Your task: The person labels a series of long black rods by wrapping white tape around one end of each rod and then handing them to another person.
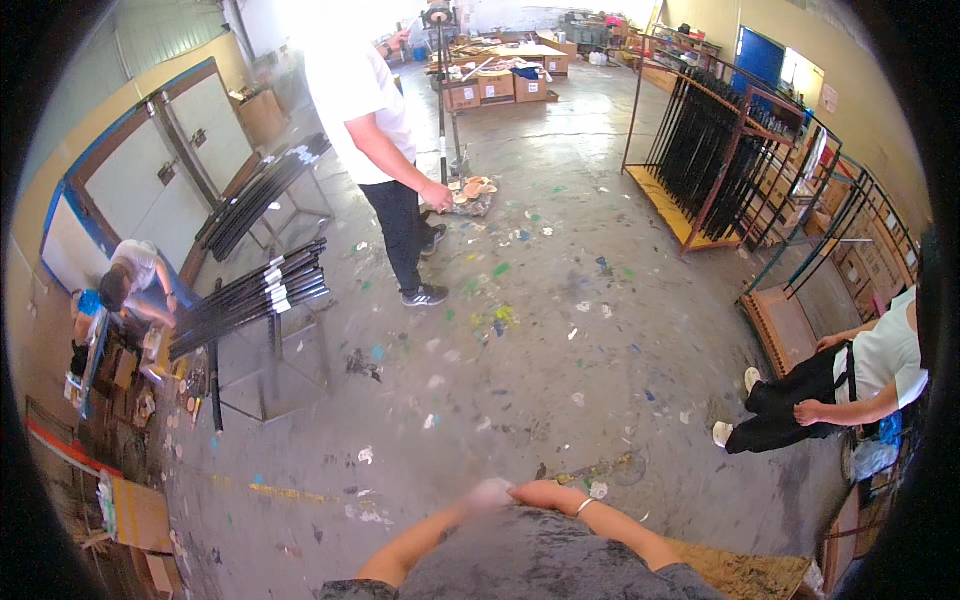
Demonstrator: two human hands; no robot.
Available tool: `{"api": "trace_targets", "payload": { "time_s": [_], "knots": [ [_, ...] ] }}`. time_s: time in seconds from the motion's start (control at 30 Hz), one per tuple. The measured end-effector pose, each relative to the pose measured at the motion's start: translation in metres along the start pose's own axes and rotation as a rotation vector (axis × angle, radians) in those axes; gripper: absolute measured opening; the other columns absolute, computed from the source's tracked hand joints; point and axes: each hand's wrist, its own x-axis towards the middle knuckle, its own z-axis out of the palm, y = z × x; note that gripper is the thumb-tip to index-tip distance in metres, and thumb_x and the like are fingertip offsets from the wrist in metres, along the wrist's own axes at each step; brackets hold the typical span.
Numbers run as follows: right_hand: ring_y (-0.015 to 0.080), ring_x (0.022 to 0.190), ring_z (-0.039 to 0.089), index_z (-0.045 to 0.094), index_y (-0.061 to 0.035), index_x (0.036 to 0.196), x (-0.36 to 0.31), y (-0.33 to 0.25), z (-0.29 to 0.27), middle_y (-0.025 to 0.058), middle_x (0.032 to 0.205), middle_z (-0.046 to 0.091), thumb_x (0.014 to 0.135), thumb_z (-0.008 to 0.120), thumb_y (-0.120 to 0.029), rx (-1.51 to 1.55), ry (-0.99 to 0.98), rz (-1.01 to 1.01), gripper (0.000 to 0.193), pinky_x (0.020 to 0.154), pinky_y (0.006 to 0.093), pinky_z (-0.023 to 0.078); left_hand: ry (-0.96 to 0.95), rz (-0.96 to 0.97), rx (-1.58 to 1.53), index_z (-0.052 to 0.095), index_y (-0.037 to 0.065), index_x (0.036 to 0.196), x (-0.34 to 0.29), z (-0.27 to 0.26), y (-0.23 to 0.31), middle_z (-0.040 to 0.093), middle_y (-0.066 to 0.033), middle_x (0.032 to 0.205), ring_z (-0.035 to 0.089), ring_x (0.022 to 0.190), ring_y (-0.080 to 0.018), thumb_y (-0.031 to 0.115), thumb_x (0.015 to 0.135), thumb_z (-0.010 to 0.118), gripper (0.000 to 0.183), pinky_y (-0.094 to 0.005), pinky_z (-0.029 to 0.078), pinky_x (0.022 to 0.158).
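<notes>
And here the left hand point(486, 496), blurred, meets the right hand point(540, 493); whether either grips anything, I can't tell. Nearest is the grey shirt point(530, 555), both hands at its front edge: soft, light, floppy by its look, best pinched by a fold. Outward: one bracelet point(583, 507), three people point(355, 110), two bundles of black rods point(255, 312) toward the floor's point(480, 400) left edge, one packed rack point(690, 228) right.

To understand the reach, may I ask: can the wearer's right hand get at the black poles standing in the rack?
Probably not from here: the right hand is close to the body, and a wide stretch of spotted grey floor separates it from the black poles. Nothing seems to block the way.
</notes>
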Motion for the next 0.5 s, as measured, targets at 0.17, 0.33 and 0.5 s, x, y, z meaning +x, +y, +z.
{"api": "trace_targets", "payload": {
  "time_s": [0.17,0.33,0.5],
  "knots": [
    [0.0368,0.110,0.053,0.057,-0.0009,0.114,-0.001,-0.003,-0.003,0.0205,0.119,0.056,0.092,0.036,-0.047,0.015,-0.016,-0.017,0.056,0.096,0.0399,0.038,0.006,0.007,-0.050,0.064,0.003,0.101,0.013,0.014,-0.023,0.063,-0.0201,0.103,0.061,0.096,-0.0346,0.037,0.082,0.052,0.041,-0.0389,0.046,0.083],
    [0.0357,0.113,0.052,0.056,-0.0020,0.117,0.008,-0.002,-0.006,0.0197,0.121,0.055,0.092,0.034,-0.049,-0.125,-0.093,-0.106,0.057,0.097,0.0405,0.037,0.182,0.073,-0.055,0.066,0.003,0.092,0.032,0.045,-0.063,0.067,-0.0157,0.084,0.064,0.077,-0.0262,0.033,0.077,0.059,0.034,-0.0374,0.048,0.068],
    [0.0349,0.118,0.049,0.056,-0.0026,0.119,0.016,0.020,0.004,0.0189,0.126,0.053,0.091,0.033,-0.054,-0.007,-0.053,0.060,0.063,0.100,0.0399,0.034,0.003,0.018,0.032,0.064,0.004,0.101,0.028,0.030,-0.036,0.062,-0.0204,0.105,0.059,0.099,-0.0353,0.036,0.083,0.051,0.039,-0.0392,0.044,0.085]
  ]
}}
